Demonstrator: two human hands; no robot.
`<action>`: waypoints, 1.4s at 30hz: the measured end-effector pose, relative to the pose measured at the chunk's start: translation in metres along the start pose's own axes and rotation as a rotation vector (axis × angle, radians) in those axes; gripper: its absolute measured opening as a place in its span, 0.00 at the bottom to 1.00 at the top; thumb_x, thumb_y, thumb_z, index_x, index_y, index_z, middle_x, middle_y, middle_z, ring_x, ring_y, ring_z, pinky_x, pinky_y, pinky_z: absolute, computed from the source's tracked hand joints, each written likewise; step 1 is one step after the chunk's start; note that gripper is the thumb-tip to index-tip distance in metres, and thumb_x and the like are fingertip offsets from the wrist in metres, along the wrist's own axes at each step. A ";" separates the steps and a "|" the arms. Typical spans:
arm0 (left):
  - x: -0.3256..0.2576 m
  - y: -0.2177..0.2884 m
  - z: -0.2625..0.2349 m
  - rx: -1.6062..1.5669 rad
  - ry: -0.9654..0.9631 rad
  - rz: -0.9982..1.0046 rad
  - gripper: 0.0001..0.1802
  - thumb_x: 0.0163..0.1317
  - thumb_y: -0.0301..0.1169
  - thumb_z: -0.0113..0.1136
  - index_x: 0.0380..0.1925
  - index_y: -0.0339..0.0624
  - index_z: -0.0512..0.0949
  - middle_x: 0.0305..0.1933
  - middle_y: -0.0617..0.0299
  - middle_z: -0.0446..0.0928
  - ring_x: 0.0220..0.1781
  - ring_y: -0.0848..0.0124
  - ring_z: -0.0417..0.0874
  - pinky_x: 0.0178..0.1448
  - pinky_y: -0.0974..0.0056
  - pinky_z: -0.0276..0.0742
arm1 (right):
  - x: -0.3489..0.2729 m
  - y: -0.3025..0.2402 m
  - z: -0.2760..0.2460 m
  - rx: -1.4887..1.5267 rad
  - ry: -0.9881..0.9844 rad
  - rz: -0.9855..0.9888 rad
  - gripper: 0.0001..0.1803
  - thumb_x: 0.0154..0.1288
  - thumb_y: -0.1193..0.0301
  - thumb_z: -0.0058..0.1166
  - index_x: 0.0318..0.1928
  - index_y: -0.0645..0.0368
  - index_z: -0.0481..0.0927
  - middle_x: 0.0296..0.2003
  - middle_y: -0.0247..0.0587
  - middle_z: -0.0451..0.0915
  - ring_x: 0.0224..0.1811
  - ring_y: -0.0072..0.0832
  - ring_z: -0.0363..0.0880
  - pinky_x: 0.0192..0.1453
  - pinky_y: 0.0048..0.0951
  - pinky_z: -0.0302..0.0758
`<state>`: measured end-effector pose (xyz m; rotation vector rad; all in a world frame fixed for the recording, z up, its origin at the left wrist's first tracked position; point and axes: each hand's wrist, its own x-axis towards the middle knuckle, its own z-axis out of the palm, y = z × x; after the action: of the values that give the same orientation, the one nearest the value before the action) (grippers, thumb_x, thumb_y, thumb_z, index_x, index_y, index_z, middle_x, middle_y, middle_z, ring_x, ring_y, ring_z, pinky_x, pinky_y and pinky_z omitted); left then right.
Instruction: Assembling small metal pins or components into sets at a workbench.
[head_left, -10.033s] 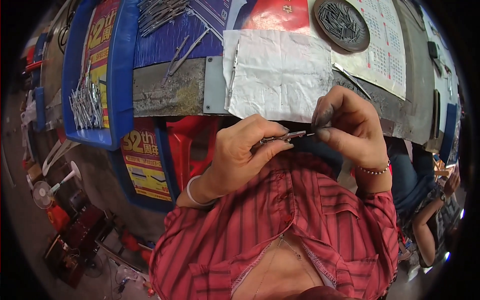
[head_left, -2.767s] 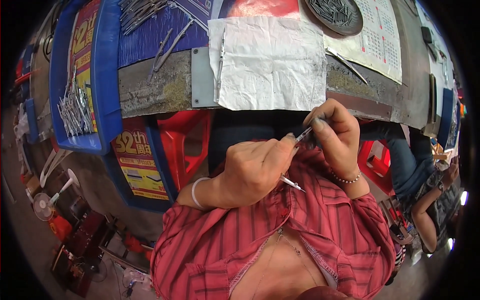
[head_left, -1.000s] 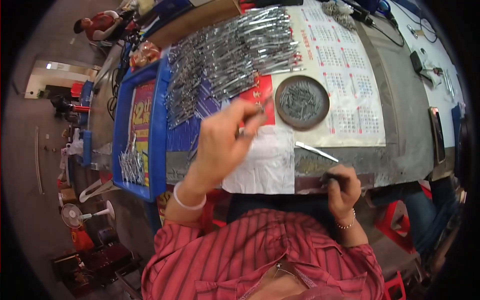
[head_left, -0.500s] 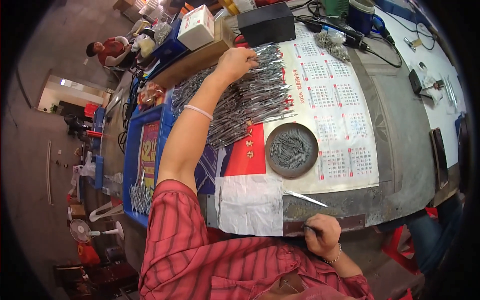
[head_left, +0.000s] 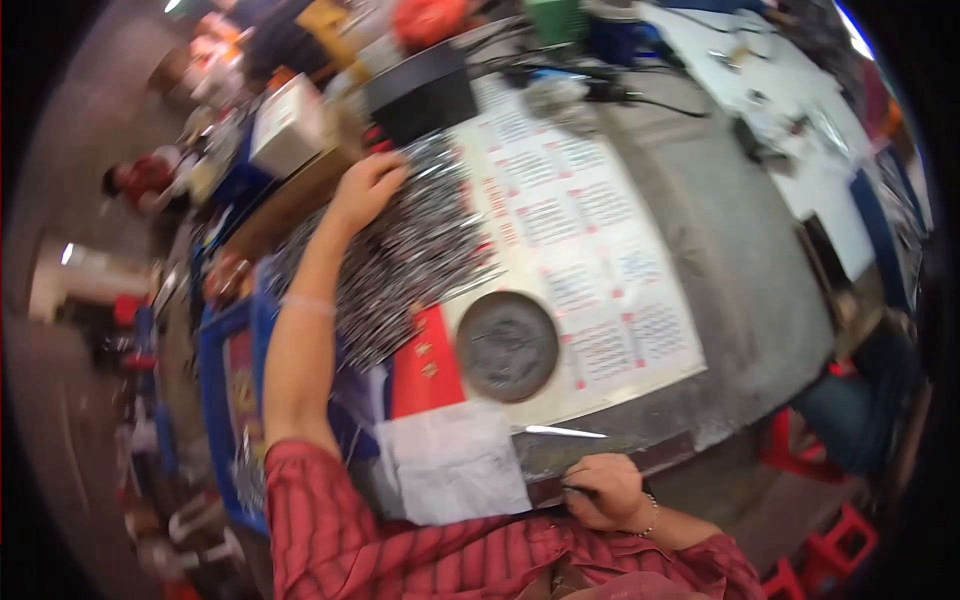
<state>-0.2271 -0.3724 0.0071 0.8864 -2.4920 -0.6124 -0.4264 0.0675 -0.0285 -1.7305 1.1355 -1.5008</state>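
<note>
My left hand reaches to the far end of a wide layer of thin, silvery metal sticks. Its fingers are bent together at the tips; blur hides whether a stick is between them. My right hand rests closed at the table's near edge, and what it holds, if anything, I cannot make out. Just beyond it lies a slim whitish pointed tool. Between the hands stands a round dark bowl with small grey pieces in it. A white cloth or paper sheet lies at the near edge.
Under the bowl spreads a printed calendar sheet. Left of my forearm is a blue tray. A black box, a white box and cables stand at the back. Red stools are at the lower right; someone sits far left.
The whole view has swung, shifting the table leftward and blurring it. My left hand stays over the far end of the sticks, my right hand closed at the edge.
</note>
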 end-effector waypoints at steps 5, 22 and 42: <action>-0.024 -0.024 0.001 0.085 0.062 -0.018 0.12 0.58 0.29 0.59 0.40 0.33 0.79 0.40 0.54 0.80 0.43 0.64 0.81 0.50 0.64 0.74 | 0.001 0.000 0.006 0.003 -0.014 -0.033 0.08 0.54 0.75 0.59 0.34 0.62 0.75 0.23 0.42 0.71 0.22 0.38 0.73 0.25 0.35 0.69; -0.185 0.132 -0.043 -0.305 0.437 -0.249 0.11 0.66 0.24 0.50 0.47 0.33 0.75 0.44 0.65 0.75 0.47 0.76 0.74 0.55 0.71 0.68 | -0.013 -0.002 0.027 -0.140 0.096 -0.031 0.09 0.56 0.73 0.57 0.36 0.63 0.74 0.26 0.46 0.74 0.25 0.44 0.75 0.29 0.38 0.72; -0.407 0.174 0.011 0.324 0.491 -0.598 0.15 0.54 0.24 0.59 0.44 0.36 0.75 0.43 0.50 0.75 0.47 0.52 0.74 0.51 0.54 0.70 | -0.009 -0.028 0.039 -0.160 0.107 0.192 0.02 0.65 0.82 0.50 0.38 0.66 0.73 0.30 0.33 0.73 0.31 0.15 0.71 0.36 0.15 0.67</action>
<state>-0.0290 0.0233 -0.0066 1.6985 -1.8935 -0.1212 -0.3822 0.0844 -0.0171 -1.6060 1.4680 -1.4321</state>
